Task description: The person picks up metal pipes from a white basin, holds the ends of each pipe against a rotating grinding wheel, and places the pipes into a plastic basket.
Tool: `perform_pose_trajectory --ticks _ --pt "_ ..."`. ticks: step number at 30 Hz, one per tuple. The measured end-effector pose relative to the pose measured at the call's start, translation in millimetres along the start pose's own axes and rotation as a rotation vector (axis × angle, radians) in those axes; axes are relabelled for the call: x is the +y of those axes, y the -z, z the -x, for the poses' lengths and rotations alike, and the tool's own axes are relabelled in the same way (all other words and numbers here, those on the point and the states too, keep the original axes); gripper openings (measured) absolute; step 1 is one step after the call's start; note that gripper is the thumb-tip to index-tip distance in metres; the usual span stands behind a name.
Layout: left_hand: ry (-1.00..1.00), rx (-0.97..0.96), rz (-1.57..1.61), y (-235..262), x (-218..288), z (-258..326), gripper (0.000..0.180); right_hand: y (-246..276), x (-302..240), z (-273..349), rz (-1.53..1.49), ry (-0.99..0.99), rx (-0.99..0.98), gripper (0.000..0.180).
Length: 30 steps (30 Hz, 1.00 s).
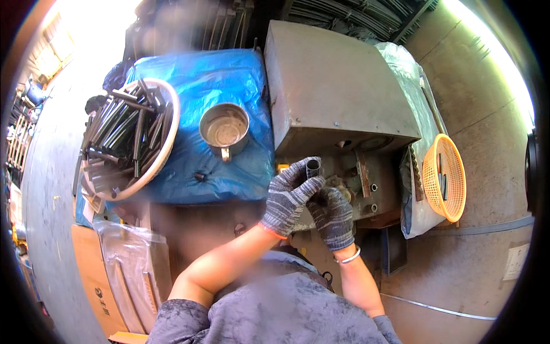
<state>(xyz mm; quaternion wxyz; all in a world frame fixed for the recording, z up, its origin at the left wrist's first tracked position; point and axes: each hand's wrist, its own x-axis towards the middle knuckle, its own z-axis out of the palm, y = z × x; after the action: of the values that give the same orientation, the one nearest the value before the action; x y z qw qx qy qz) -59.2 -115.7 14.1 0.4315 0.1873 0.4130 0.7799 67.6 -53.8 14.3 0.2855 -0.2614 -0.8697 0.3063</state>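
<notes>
My left hand [291,194], in a grey striped knit glove, is closed around a short dark metal tube [313,166]. The tube's open round end points up between thumb and fingers. Just right of it and lower, my right hand [333,220] wears a matching glove. Its fingers curl in close to the left hand, and what they hold, if anything, is hidden. Both hands are in front of a grey metal machine housing [344,86]. Under the housing's front lip, beyond my right hand, are a metal bar [363,174] and small round fittings [373,187].
A white basket [171,129] heaped with black tubes stands left on blue plastic sheeting [189,180]. Next to it is a metal mug [240,123]. On the right, an orange basket [458,172] holds a few dark tubes. Cardboard [89,269] leans at lower left.
</notes>
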Motion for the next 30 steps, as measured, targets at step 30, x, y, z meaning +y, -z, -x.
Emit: perform_pose_trajectory --ticks 30 --pt "0.090 -0.344 0.181 -114.3 48.5 -81.1 0.033 74.9 17.0 -50.1 -0.252 0.028 0.283 0.037"
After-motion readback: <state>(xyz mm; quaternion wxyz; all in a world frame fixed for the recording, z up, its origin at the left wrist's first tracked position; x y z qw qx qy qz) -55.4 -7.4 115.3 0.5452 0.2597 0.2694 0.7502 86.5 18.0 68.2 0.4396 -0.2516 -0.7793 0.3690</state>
